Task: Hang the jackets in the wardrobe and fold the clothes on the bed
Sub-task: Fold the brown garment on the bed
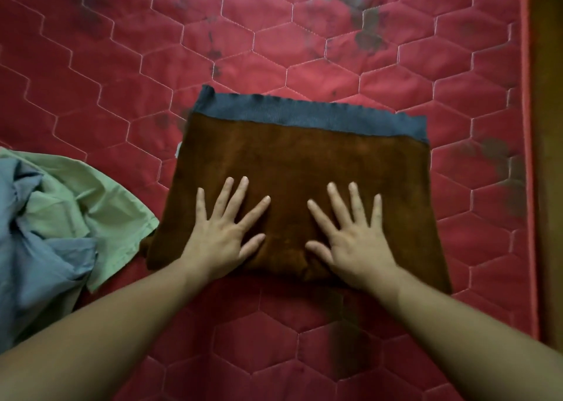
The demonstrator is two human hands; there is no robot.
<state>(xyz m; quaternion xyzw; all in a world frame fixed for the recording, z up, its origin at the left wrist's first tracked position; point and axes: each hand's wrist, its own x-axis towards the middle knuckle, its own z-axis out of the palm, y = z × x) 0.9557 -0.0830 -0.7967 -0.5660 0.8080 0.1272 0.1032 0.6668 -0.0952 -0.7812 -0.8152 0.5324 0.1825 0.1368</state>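
A folded brown garment with a blue ribbed band along its far edge lies flat on the red quilted bed. Both my hands press on its near half with fingers spread and straight. My left hand lies left of centre, and my right hand lies right of centre. Neither hand grips the cloth.
A crumpled heap of light green cloth and blue cloth lies at the left, touching the brown garment's near left corner. The bed's right edge runs down the frame beside a brown wooden surface.
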